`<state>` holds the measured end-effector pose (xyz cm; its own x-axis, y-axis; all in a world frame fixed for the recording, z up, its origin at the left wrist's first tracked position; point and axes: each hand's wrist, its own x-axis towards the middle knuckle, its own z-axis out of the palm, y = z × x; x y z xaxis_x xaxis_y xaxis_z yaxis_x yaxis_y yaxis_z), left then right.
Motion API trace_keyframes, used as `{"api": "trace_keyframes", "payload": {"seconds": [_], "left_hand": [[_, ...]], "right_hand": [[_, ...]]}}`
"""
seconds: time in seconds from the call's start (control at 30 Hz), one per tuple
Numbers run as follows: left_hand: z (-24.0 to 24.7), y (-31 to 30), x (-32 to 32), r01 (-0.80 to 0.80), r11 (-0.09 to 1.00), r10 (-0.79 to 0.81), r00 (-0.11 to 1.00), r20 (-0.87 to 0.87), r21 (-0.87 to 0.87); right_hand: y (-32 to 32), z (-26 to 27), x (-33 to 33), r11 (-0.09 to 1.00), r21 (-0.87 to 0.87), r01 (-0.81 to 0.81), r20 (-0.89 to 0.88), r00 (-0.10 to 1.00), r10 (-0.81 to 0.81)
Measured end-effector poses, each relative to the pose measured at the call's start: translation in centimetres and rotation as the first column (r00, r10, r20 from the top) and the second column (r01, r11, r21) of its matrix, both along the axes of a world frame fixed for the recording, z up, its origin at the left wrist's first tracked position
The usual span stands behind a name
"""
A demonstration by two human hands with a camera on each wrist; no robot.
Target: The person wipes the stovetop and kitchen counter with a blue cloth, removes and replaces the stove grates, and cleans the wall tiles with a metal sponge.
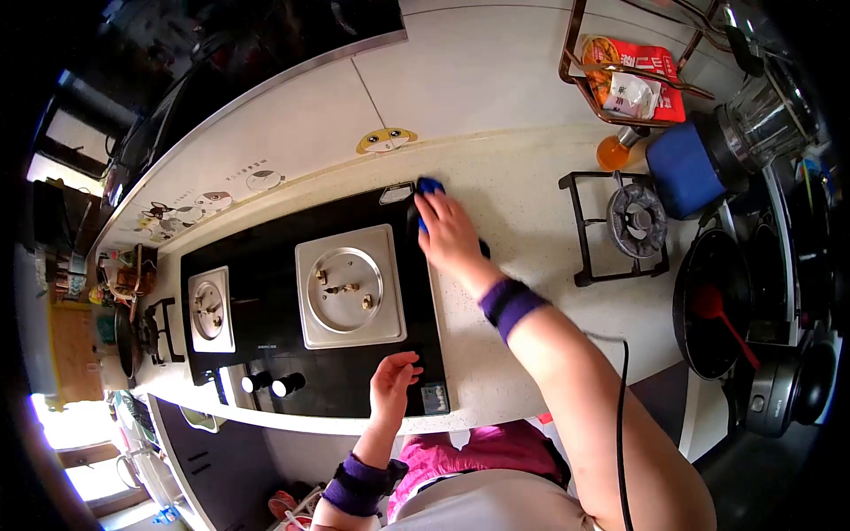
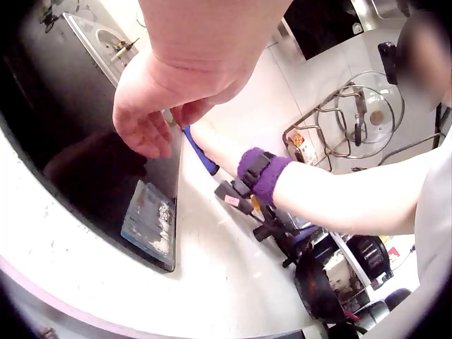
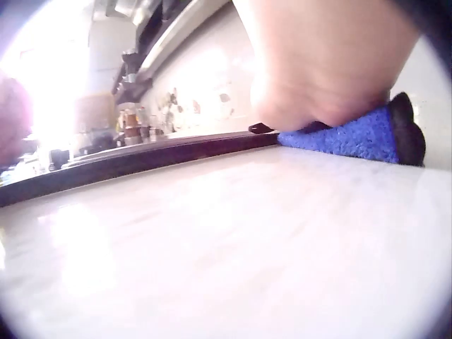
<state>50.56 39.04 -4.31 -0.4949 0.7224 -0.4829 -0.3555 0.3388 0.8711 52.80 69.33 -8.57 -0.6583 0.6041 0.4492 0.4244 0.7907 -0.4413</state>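
From the head we're high up, facing forward and down, taking in the whole cooktop (image 1: 266,296); at the left wrist, it's close in on the left hand (image 2: 173,95), facing right toward the right arm (image 2: 346,194); the right wrist sits low over the tabletop (image 3: 226,233), facing left! Head and right wrist share the blue cloth (image 3: 346,143).

Purple wristbands (image 1: 515,308) with black straps (image 2: 257,171), pale top (image 1: 496,504), bright-pink bottoms (image 1: 513,450).
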Motion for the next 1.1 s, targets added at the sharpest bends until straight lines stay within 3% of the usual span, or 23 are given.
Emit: {"api": "trace_keyframes", "payload": {"seconds": [0.23,0.37,0.47,0.7,0.83,0.93,1.1], "left_hand": [[-0.1,0.5,-0.6,0.093,0.995,-0.092,0.996,-0.012,0.031],[0.1,0.3,-0.9,0.14,0.99,-0.141,0.99,0.019,0.035],[0.4,-0.1,-1.1,0.142,0.99,-0.143,0.989,0.025,0.024],[1.0,-2.0,-0.3,0.057,0.998,-0.057,0.997,0.048,-0.002],[1.8,-3.2,-0.3,0.035,0.999,-0.035,0.999,0.041,-0.006],[1.1,-4.4,-0.5,0.037,0.999,-0.038,0.998,0.041,0.024],[-0.8,-5.3,-0.7,0.118,0.99,-0.126,0.988,0.093,0.079]], "right_hand": [[-16.6,3.0,13.6,0.947,-0.246,-0.208,0.19,0.948,0.257],[-18.4,3.4,15.6,0.918,-0.319,-0.237,0.243,0.916,0.32],[-14.3,1.5,10.5,0.971,-0.221,-0.094,0.335,0.927,0.166],[3.1,-1.0,-2.8,0.997,0.035,0.076,0.115,0.99,-0.08],[3.9,-1.5,-3.8,0.995,0.051,0.084,0.095,0.991,-0.089],[-1.5,-0.5,0.4,1.0,-0.017,-0.009,0.107,0.994,0.011],[-16.0,2.2,10.3,0.979,-0.195,-0.056,0.27,0.957,0.108]]}}
